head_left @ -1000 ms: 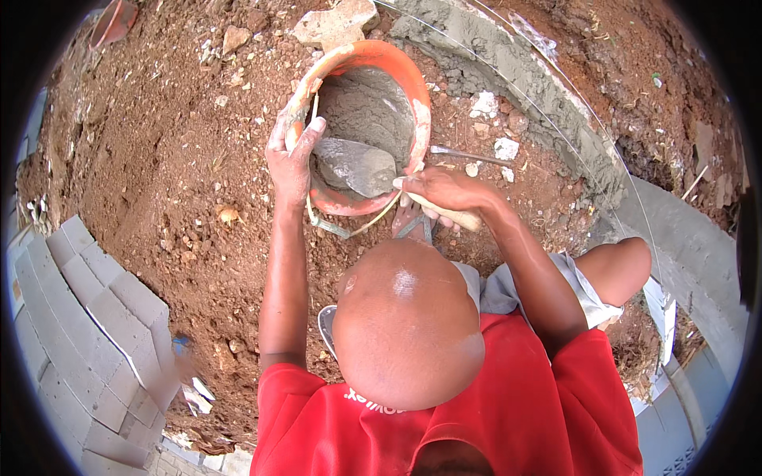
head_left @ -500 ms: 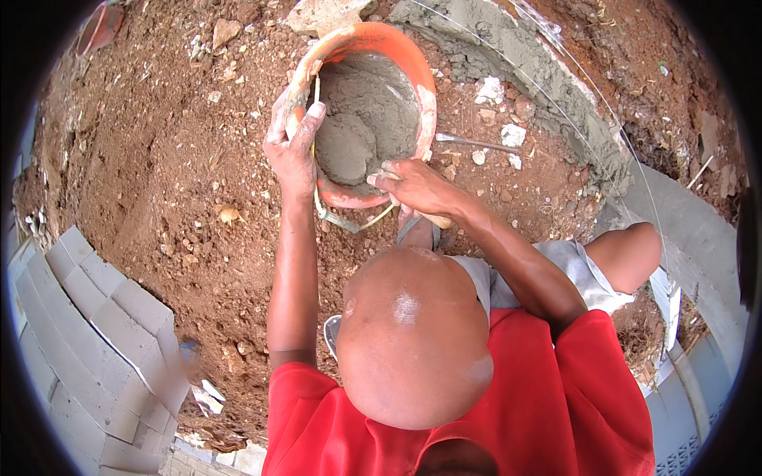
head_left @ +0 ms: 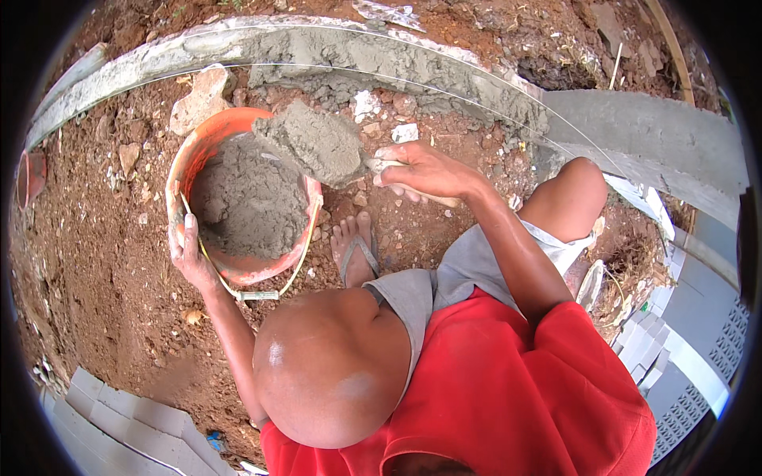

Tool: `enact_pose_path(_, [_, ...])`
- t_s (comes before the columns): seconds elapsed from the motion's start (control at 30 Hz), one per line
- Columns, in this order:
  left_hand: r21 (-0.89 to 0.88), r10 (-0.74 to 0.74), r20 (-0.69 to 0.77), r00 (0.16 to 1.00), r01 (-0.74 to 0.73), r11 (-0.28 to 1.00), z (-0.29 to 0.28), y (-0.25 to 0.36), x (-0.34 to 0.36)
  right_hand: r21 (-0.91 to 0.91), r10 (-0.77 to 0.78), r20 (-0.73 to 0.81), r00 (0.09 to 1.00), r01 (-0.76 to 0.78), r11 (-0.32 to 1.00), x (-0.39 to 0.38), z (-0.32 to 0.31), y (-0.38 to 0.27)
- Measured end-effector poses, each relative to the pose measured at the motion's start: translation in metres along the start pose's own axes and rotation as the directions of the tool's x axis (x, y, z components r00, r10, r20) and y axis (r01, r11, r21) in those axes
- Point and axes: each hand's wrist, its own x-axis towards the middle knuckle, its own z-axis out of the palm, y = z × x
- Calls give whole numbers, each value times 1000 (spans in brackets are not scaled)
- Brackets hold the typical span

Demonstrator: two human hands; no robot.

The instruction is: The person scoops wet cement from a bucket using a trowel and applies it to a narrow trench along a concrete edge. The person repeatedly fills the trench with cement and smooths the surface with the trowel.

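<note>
Two hands at work: both on tools over red dirt, head view only
Left hand [head_left: 190, 258]: clamped on the near rim of the bucket, thumb over the edge, fingers outside the wall
Bucket [head_left: 200, 155]: orange, standing on the soil, about half full of grey mortar; wire handle hangs down at the lower right side
Right hand [head_left: 425, 170]: closed round the trowel handle, knuckles up, just right of the bucket
Trowel [head_left: 379, 164]: blade almost wholly covered by its load, only a sliver near the handle shows
Mortar load [head_left: 313, 143]: thick grey heap on the blade, raised over the bucket's upper right rim
Wall course [head_left: 357, 51]: curved band of fresh mortar beyond the bucket, a taut string running just above it
Foot [head_left: 355, 246]: bare in a sandal, just right of the bucket
Paving blocks [head_left: 119, 416]: grey, stacked at the lower left, well apart from the hands
</note>
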Motion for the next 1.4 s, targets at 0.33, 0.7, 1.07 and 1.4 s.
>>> enact_pose_path(0.33, [28, 78, 168, 983, -84, 996, 1, -6, 10, -639, -254, -714, 652, -459, 618, -50, -182, 118])
enact_pose_path(0.7, [183, 113, 149, 982, -139, 973, 21, 33, -11, 49, 187, -838, 513, -271, 961, -63, -100, 125])
enact_pose_path(1.07, [84, -90, 134, 987, 79, 993, -12, -3, 2, -108, 251, -755, 607, -491, 864, -72, -147, 170])
enact_pose_path(1.4, [40, 114, 281, 953, -131, 991, 28, 28, -3, 72, 441, -707, 553, -564, 823, -113, -181, 196])
